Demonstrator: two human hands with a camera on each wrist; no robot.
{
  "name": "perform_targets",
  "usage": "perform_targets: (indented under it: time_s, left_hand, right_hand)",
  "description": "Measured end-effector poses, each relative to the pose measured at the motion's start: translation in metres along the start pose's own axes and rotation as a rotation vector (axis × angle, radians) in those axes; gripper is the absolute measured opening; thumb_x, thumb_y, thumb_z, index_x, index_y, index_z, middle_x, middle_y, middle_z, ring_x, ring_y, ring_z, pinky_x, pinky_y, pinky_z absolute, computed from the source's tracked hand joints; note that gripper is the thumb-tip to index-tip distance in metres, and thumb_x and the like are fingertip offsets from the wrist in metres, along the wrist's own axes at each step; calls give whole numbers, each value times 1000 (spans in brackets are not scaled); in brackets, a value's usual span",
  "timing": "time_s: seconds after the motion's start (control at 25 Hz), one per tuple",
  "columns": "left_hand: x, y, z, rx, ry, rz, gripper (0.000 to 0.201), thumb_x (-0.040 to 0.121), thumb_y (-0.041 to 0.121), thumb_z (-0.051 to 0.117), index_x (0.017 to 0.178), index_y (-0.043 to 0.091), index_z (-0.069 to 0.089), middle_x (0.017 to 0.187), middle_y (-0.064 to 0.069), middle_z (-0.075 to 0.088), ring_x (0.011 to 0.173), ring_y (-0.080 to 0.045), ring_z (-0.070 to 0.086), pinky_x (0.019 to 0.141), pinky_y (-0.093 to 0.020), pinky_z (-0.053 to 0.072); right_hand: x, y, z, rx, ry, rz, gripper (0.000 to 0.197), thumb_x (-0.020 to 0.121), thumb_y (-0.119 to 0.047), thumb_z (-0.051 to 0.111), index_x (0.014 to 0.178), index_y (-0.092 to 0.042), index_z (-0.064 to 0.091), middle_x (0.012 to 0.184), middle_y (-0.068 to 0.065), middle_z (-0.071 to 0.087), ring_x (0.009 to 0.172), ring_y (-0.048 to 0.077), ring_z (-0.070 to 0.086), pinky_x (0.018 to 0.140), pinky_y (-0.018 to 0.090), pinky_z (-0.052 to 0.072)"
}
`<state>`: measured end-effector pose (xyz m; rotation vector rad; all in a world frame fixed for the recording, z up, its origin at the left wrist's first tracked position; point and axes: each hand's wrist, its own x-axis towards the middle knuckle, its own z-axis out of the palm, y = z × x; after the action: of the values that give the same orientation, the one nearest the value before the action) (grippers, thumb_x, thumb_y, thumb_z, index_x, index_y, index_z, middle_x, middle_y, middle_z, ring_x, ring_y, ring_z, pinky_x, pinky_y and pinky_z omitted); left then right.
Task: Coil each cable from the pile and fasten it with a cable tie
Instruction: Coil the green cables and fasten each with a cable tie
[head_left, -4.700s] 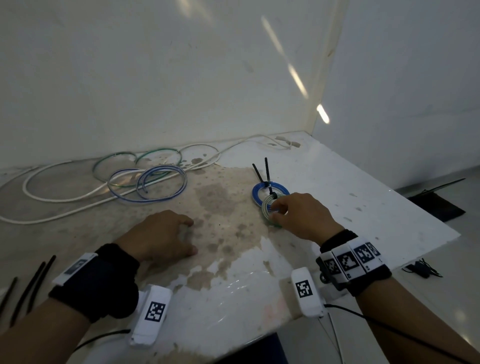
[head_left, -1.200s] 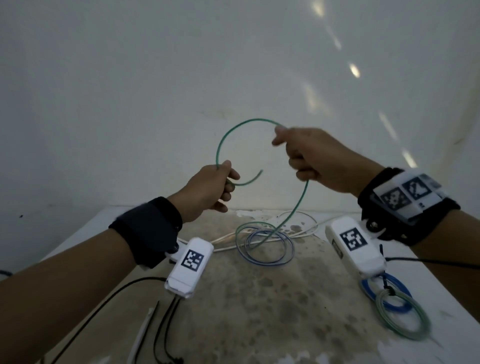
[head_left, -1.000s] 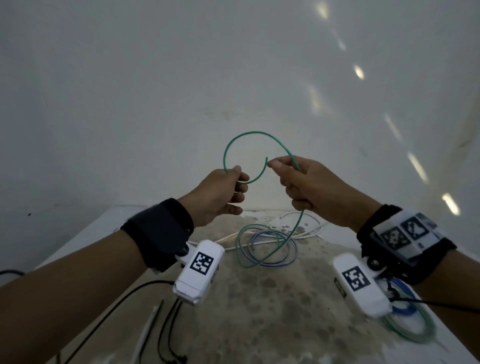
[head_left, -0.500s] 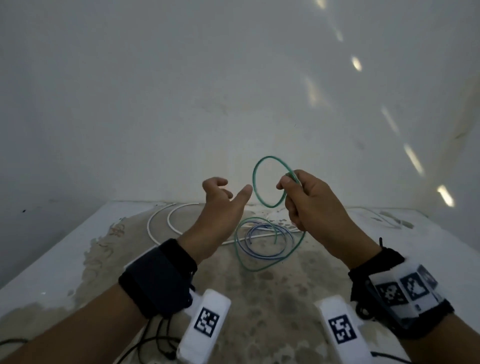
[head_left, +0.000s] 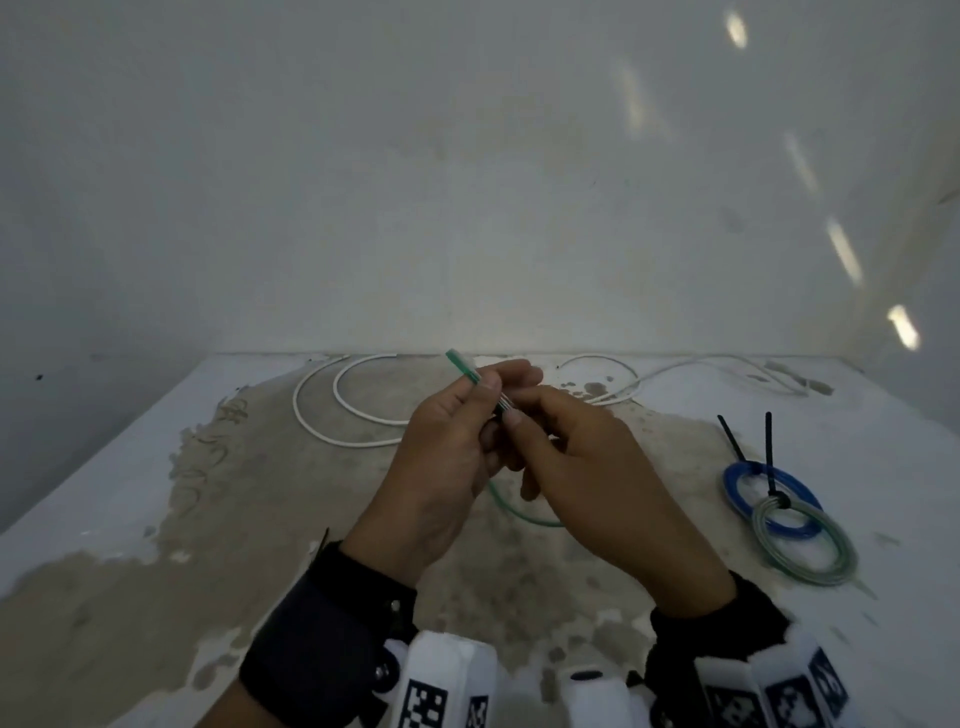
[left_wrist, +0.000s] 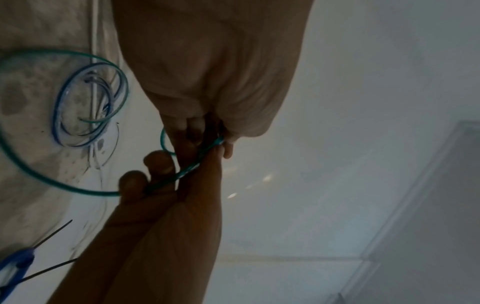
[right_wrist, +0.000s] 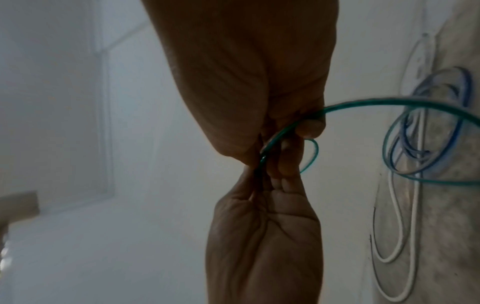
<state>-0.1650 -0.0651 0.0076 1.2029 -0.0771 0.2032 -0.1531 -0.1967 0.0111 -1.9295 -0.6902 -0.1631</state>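
Observation:
Both hands meet above the table's middle and hold a thin green cable (head_left: 459, 364). My left hand (head_left: 485, 392) pinches it near its end, which sticks up past the fingers. My right hand (head_left: 519, 415) pinches the same cable just beside it. The left wrist view shows the green cable (left_wrist: 193, 165) running between the two hands' fingertips, with a small loop behind them. In the right wrist view the green cable (right_wrist: 389, 102) arcs away to the table, where it lies looped with a blue cable (right_wrist: 459, 123). The hands hide the small loop in the head view.
Two tied coils lie at the right: a blue coil (head_left: 737, 493) and a grey-green coil (head_left: 826, 566), with black cable ties (head_left: 768, 447) sticking up. A long white cable (head_left: 317, 421) curves along the back of the stained white table (head_left: 208, 545). Walls stand close behind and at the right.
My left hand, open half a second ago, now pinches the green cable beside the right hand. Both hands have come down and together, and the small loop has been pulled in.

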Motion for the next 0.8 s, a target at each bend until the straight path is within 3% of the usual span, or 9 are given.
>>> perform_targets:
  time_s: [0.12, 0.2, 0.32, 0.4, 0.52, 0.6, 0.72, 0.8]
  left_hand:
    - [-5, -3, -7, -24, -49, -34, 29, 103, 19, 44, 121, 11, 65, 117, -5, 73, 96, -19, 68, 75, -26, 56]
    - [-10, -8, -10, 49, -39, -46, 28, 102, 21, 47, 124, 15, 65, 110, -7, 75, 98, -16, 70, 80, -23, 56]
    - [-16, -17, -12, 51, 41, -69, 26, 102, 19, 49, 121, 14, 67, 98, -17, 71, 92, -22, 71, 71, -24, 57]
    - [-18, -21, -10, 32, 88, -72, 25, 103, 16, 48, 114, 12, 69, 98, -21, 70, 94, -27, 70, 74, -28, 59]
    - [-19, -21, -9, -34, 155, -73, 26, 105, 15, 42, 113, 12, 67, 102, -15, 76, 96, -25, 71, 85, -34, 58]
    - [-17, -17, -12, -98, 207, -78, 26, 107, 16, 38, 118, 12, 61, 99, -5, 78, 96, -18, 74, 86, -33, 56]
    - [-17, -12, -15, -198, 259, -42, 25, 108, 15, 35, 118, 11, 57, 88, 2, 78, 89, -14, 75, 84, -31, 57]
    - [-20, -9, -13, -286, 273, -1, 26, 108, 13, 34, 117, 9, 57, 82, 2, 76, 86, -17, 75, 82, -30, 59]
  right_hand:
    - [-10, 1, 1, 61, 13, 37, 23, 103, -27, 52, 113, -37, 70, 83, -18, 72, 61, 6, 69, 58, 12, 47]
    - [-13, 2, 3, 37, 4, 42, 25, 103, -27, 52, 115, -43, 67, 82, -20, 72, 64, 2, 68, 58, 11, 47]
    - [-15, 4, 7, -15, -17, 11, 28, 104, -24, 52, 119, -39, 69, 82, -17, 72, 74, -1, 67, 66, 9, 48]
    - [-15, 6, 11, 1, 3, 10, 31, 103, -21, 54, 125, -36, 69, 91, -18, 73, 80, -5, 67, 70, 5, 46]
    - [-16, 10, 17, -17, 39, 56, 39, 100, -27, 60, 136, -39, 58, 90, -14, 73, 81, -6, 66, 70, 6, 46]
    - [-20, 12, 16, -6, 53, 112, 45, 98, -34, 62, 140, -41, 50, 85, -12, 73, 81, -5, 66, 70, 8, 48]
    - [-31, 15, 16, 25, 102, 175, 34, 96, -37, 64, 126, -47, 52, 91, -15, 71, 85, -4, 65, 70, 9, 47]
    - [-38, 10, 14, 20, 223, 259, 12, 95, -44, 60, 105, -38, 62, 86, -13, 67, 81, 1, 62, 68, 17, 46]
